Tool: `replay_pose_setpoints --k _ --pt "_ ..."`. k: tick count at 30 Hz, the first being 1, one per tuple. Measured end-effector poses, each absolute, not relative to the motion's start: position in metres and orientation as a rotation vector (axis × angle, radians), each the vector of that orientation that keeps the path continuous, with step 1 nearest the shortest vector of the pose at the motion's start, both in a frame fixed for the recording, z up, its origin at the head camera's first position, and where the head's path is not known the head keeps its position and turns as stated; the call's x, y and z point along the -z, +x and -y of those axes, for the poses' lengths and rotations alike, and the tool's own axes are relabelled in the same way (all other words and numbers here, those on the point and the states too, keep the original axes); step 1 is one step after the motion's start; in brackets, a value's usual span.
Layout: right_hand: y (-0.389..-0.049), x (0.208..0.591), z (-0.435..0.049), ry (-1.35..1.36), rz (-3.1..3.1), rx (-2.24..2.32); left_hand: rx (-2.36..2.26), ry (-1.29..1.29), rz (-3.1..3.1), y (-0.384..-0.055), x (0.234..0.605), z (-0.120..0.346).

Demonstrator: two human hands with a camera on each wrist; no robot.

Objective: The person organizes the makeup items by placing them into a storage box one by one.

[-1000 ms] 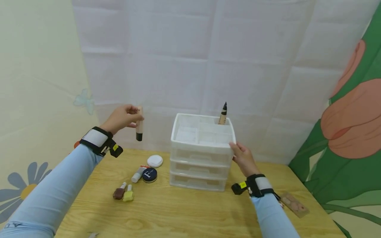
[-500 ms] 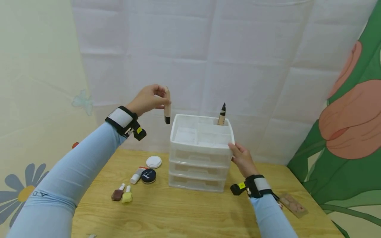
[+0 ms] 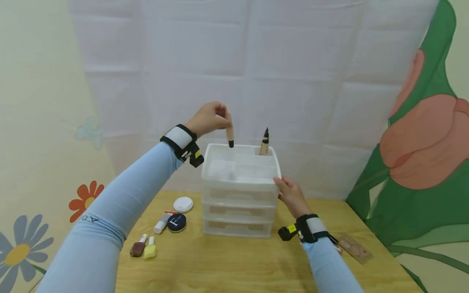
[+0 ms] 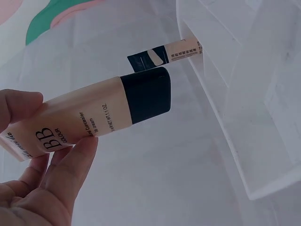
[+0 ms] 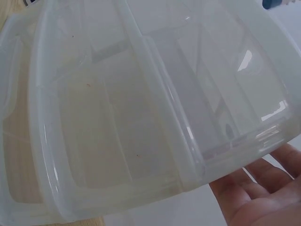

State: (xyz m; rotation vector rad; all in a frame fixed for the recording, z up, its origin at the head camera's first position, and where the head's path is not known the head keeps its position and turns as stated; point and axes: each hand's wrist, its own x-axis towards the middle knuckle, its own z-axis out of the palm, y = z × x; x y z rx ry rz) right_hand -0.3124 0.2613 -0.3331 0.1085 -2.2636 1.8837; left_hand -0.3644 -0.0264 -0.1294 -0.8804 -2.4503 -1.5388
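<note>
My left hand pinches a beige, black-capped tube of BB cream between thumb and fingers, cap end downward. It hangs just above the back rim of a white drawer organizer. A second black-capped beige tube stands in the organizer's back right compartment; in the left wrist view, this tube shows behind the held one. At the organizer's front right corner, my right hand rests against the rim and side. In the right wrist view, its fingers lie along the wall, tips hidden.
Left of the organizer lie a white round lid, a dark compact, a white-capped tube and two nail polish bottles, brown and yellow. A flat palette lies near the right edge. A white cloth hangs behind.
My left hand has carried the BB cream from the left, up and rightward, to over the organizer's back. My right hand stays at the organizer's corner. The head view has shifted slightly.
</note>
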Motion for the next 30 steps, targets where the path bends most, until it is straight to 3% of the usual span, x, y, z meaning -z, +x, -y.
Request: replay_pose_setpoints --k 9,30 --pt "-0.313 0.337 -0.257 0.087 2.251 -1.887 1.634 -0.825 2.459 -0.391 0.137 0.000" --pt "-0.308 0.340 -0.249 0.065 2.241 -1.871 1.219 -0.677 2.693 -0.423 0.172 -0.036"
